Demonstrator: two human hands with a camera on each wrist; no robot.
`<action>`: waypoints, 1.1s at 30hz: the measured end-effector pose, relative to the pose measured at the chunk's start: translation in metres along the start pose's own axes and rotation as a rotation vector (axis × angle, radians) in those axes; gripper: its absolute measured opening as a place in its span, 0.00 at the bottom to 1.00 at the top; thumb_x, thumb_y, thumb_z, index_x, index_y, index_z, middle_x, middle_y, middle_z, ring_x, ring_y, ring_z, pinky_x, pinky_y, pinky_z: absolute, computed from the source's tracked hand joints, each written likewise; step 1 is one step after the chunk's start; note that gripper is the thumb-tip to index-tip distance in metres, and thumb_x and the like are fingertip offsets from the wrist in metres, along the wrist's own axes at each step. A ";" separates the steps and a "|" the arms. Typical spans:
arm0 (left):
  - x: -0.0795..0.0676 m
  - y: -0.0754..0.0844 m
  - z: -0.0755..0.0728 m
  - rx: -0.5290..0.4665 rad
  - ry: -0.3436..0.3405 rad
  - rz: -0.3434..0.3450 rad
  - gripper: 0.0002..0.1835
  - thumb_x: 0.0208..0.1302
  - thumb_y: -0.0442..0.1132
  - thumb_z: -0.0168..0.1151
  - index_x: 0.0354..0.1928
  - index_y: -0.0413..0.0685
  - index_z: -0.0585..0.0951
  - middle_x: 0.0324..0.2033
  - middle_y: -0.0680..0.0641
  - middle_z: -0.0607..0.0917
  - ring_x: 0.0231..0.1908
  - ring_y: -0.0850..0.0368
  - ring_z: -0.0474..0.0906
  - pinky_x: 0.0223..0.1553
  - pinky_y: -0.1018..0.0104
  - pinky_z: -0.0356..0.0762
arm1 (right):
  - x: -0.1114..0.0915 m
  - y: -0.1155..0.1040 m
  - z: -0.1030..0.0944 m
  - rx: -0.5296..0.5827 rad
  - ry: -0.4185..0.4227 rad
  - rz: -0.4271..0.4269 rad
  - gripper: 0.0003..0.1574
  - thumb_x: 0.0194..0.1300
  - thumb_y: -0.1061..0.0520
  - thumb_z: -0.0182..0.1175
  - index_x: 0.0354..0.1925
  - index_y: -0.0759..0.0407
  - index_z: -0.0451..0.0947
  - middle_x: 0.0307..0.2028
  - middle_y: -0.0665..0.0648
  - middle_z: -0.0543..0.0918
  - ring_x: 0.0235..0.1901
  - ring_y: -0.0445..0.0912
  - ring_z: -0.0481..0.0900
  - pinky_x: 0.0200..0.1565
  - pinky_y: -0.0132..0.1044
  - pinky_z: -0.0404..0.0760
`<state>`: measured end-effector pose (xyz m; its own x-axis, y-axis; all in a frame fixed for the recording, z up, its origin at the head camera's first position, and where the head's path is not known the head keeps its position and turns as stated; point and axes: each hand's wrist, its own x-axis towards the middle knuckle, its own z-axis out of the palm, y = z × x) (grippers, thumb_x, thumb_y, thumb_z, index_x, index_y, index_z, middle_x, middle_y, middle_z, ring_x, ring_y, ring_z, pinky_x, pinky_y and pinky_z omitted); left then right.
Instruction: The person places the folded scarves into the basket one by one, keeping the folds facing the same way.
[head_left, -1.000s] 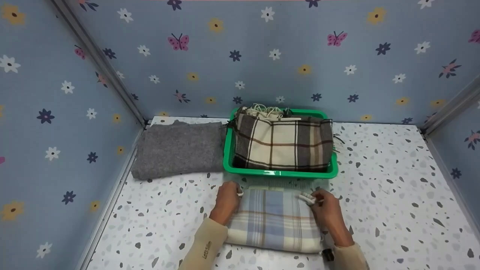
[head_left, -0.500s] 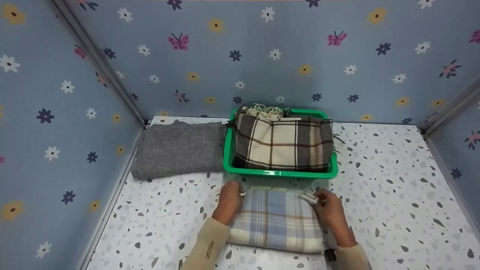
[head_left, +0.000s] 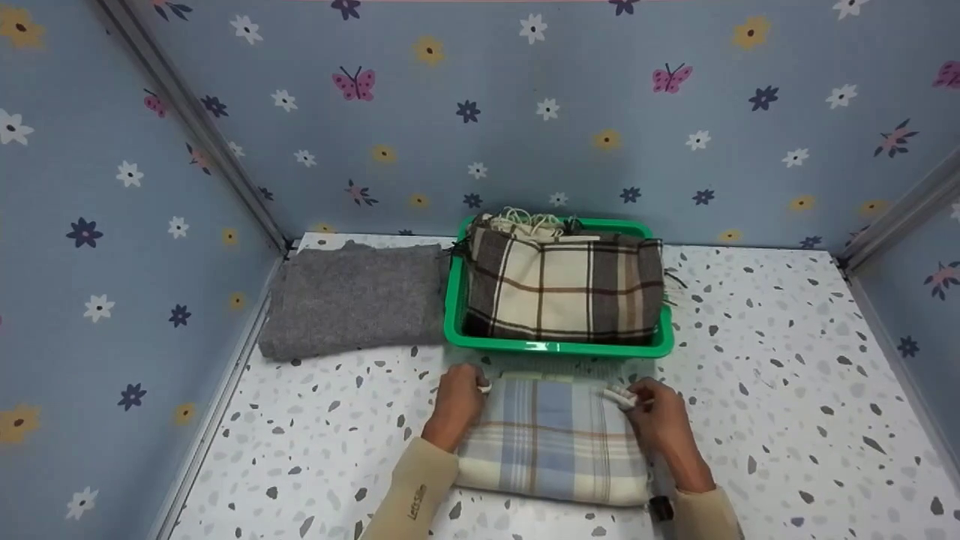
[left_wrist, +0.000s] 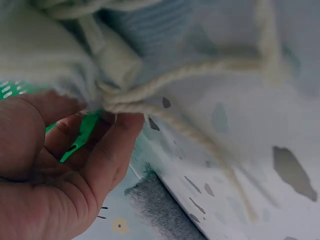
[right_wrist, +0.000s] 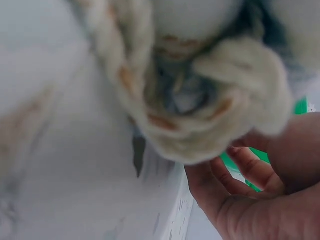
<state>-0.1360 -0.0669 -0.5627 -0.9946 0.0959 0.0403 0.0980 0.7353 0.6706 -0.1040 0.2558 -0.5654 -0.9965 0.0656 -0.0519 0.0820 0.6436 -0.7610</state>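
Observation:
A folded blue-and-cream plaid scarf [head_left: 555, 439] lies on the speckled surface in front of the person. At its far left corner, the left hand [head_left: 456, 401] pinches the edge between thumb and fingers. Twisted cream fringe [left_wrist: 195, 135] hangs from that pinch in the left wrist view. The right hand [head_left: 664, 420] pinches the far right corner, where a pale rolled edge sticks up. Close to the right wrist camera, thick cream fringe [right_wrist: 200, 142] loops beside the fingertips. The scarf's underside is hidden.
Just beyond the scarf stands a green basket [head_left: 559, 348] holding a folded brown-and-cream plaid scarf [head_left: 566, 289] with fringe. A folded grey cloth [head_left: 356, 300] lies left of the basket. Flower-patterned walls [head_left: 495, 135] close off the back and both sides.
Both hands and the blue plaid scarf have shifted very slightly to the right since the earliest frame. Both pinches stay in place, and the basket and grey cloth have not moved.

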 end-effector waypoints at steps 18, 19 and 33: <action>-0.008 -0.021 -0.017 -0.319 -0.221 -0.165 0.19 0.61 0.31 0.73 0.55 0.35 0.87 0.50 0.37 0.88 0.53 0.39 0.82 0.56 0.42 0.79 | 0.000 0.010 -0.014 0.266 -0.207 0.180 0.30 0.69 0.69 0.65 0.67 0.76 0.73 0.49 0.68 0.86 0.38 0.45 0.83 0.35 0.37 0.83; -0.008 -0.022 -0.017 -0.325 -0.224 -0.171 0.20 0.61 0.31 0.73 0.56 0.35 0.87 0.51 0.36 0.88 0.55 0.39 0.82 0.57 0.42 0.79 | 0.000 0.010 -0.015 0.268 -0.215 0.186 0.31 0.70 0.69 0.65 0.68 0.77 0.72 0.49 0.68 0.85 0.38 0.45 0.83 0.35 0.37 0.83; -0.012 -0.024 -0.018 -0.357 -0.207 -0.114 0.16 0.65 0.31 0.72 0.54 0.36 0.87 0.50 0.38 0.87 0.54 0.38 0.81 0.56 0.41 0.79 | -0.006 0.007 -0.023 0.457 -0.242 0.262 0.25 0.70 0.69 0.62 0.62 0.78 0.72 0.47 0.60 0.85 0.41 0.43 0.84 0.42 0.35 0.85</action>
<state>-0.1275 -0.0974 -0.5662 -0.9669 0.1867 -0.1741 -0.0665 0.4744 0.8778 -0.0975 0.2773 -0.5555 -0.9239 -0.0324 -0.3813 0.3642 0.2316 -0.9021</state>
